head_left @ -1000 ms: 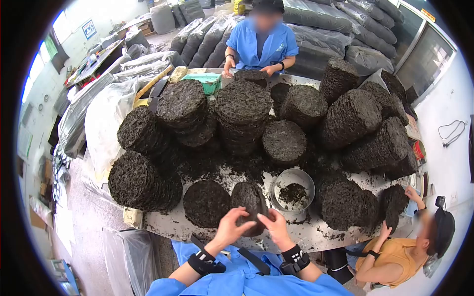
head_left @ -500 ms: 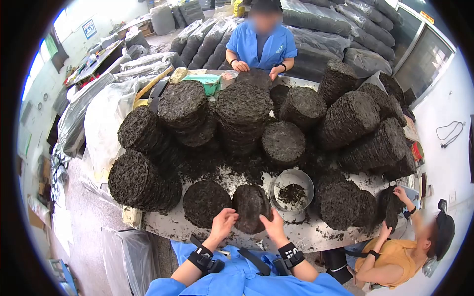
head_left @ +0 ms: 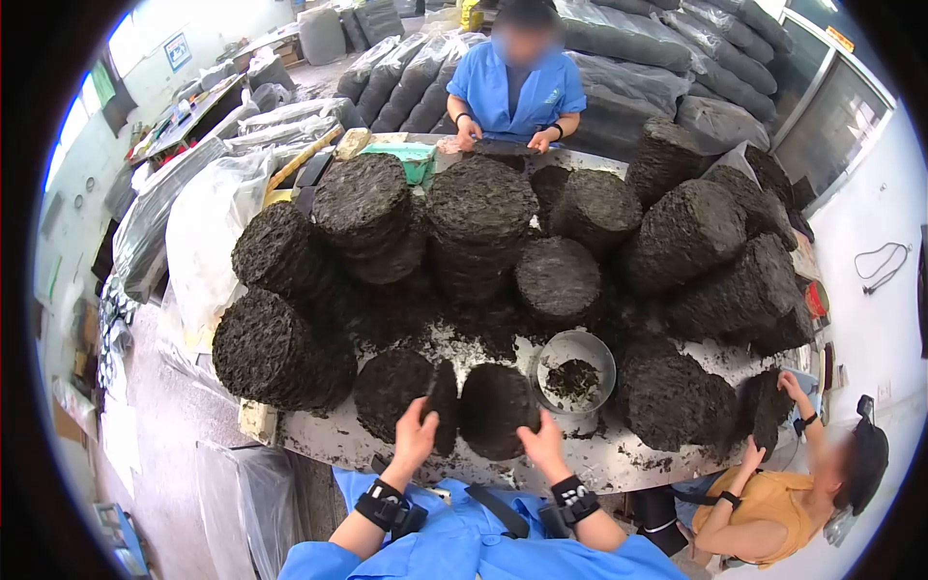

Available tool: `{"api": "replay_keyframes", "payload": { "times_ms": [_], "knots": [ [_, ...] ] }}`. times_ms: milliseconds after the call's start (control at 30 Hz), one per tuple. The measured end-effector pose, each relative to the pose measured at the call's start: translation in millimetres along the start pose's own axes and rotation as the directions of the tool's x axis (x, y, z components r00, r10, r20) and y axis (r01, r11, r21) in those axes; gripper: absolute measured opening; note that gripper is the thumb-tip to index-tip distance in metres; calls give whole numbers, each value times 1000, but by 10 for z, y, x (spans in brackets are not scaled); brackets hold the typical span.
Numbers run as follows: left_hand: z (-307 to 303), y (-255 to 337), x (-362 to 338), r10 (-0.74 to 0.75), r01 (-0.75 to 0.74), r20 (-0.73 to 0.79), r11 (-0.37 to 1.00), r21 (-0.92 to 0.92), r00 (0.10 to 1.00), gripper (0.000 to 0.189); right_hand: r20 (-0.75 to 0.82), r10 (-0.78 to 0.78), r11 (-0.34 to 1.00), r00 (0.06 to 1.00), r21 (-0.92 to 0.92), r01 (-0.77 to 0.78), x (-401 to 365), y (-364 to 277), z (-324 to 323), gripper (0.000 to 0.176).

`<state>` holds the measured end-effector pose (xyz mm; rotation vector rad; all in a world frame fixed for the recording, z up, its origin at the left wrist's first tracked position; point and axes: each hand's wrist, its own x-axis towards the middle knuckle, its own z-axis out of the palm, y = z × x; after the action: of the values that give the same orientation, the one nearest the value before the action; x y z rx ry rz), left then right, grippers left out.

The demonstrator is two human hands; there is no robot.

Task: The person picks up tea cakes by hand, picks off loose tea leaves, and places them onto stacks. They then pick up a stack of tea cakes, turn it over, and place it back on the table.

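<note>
My left hand (head_left: 414, 437) is closed on a thin dark round sheet (head_left: 443, 408), likely dried seaweed, tilted up on edge over the left disc. That left disc (head_left: 391, 382) lies at the front of the table, partly covered by the raised sheet. Beside it is a second dark seaweed disc (head_left: 495, 411), whose right edge my right hand (head_left: 543, 447) grips with the fingertips. A round metal pan (head_left: 604, 372) holding dark crumbs stands just right of this disc.
Tall stacks of dark discs (head_left: 480, 198) line the white table (head_left: 619, 469) from left to right. Across the table a person in blue (head_left: 517, 92) handles a sheet. At the right, a person in yellow (head_left: 764, 512) holds another piece. Dark crumbs litter the tabletop.
The sheet between my hands has been lifted off the right disc and tipped left, now upright in my left hand. My left hand moved left; my right hand shifted slightly.
</note>
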<state>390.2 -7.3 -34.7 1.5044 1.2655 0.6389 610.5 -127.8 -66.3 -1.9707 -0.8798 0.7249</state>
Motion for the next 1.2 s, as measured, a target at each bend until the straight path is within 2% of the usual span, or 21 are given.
{"api": "replay_keyframes", "payload": {
  "times_ms": [33,67,100,167,200,267,433,633,667,700,733,767,833,900,967,1000,1033,1067,1100,1167,1200],
  "knots": [
    [-125,-64,-4,18,-19,-76,1000,-12,997,32,1,-1,999,1000,54,0,14,49,-120,44],
    [-213,-173,-12,-65,31,-106,953,-302,992,31,14,84,976,996,199,-85,20,72,-254,43],
    [-307,-158,-38,-164,78,-134,867,-493,977,31,38,170,926,985,337,-172,21,84,-410,41],
    [-558,-162,-79,-211,123,-3,580,-805,978,33,132,172,641,976,737,-213,61,125,-772,46],
    [-610,-184,-65,-195,128,19,563,-816,981,34,134,172,642,976,736,-214,82,184,-845,46],
    [-621,-197,-71,-205,130,20,536,-834,978,34,197,177,513,964,817,-262,102,293,-901,48],
    [-632,-104,-105,-216,124,11,518,-847,976,36,196,196,484,961,833,-268,90,257,-845,45],
    [-730,-390,-42,-388,69,-164,520,-851,907,41,136,245,500,960,831,-245,37,182,-724,38],
    [-733,-668,-28,-331,98,-377,849,-520,865,40,124,239,526,963,817,-236,25,184,-696,37],
    [-730,-653,-38,-176,160,-538,984,-78,824,40,120,236,525,964,819,-231,16,167,-671,37],
    [-757,-638,-89,-50,179,-537,965,191,842,45,113,254,504,961,833,-231,7,144,-639,35],
    [-761,-622,-100,-45,174,-535,966,193,844,45,106,275,481,955,845,-233,-11,131,-606,33],
    [-614,-262,-156,-173,145,-136,971,-191,975,49,126,263,459,957,856,-239,-36,69,-532,35],
    [-353,-33,-194,-178,260,195,768,-585,964,48,314,235,362,920,850,-382,-66,-178,-388,39],
    [-130,139,-226,-233,332,237,613,-717,943,42,436,120,362,892,817,-448,-37,-201,-45,44],
    [-137,176,-198,-326,412,265,567,-713,907,45,451,121,360,884,810,-463,-50,-257,108,45],
    [-186,110,-135,-335,384,239,483,-787,911,45,464,122,358,877,804,-475,-31,-341,192,46],
    [-265,55,-99,-334,312,172,429,-848,927,44,599,113,270,793,749,-605,50,-283,232,44],
    [-367,12,-78,-339,234,103,373,-898,935,43,632,172,211,756,726,-655,148,-250,345,46],
    [-608,-269,26,-345,207,137,173,-963,928,44,395,228,646,890,623,-442,237,-413,582,40],
    [-674,-394,76,-350,197,137,140,-970,927,44,406,225,649,886,616,-447,271,-411,686,40]
  ]
}}
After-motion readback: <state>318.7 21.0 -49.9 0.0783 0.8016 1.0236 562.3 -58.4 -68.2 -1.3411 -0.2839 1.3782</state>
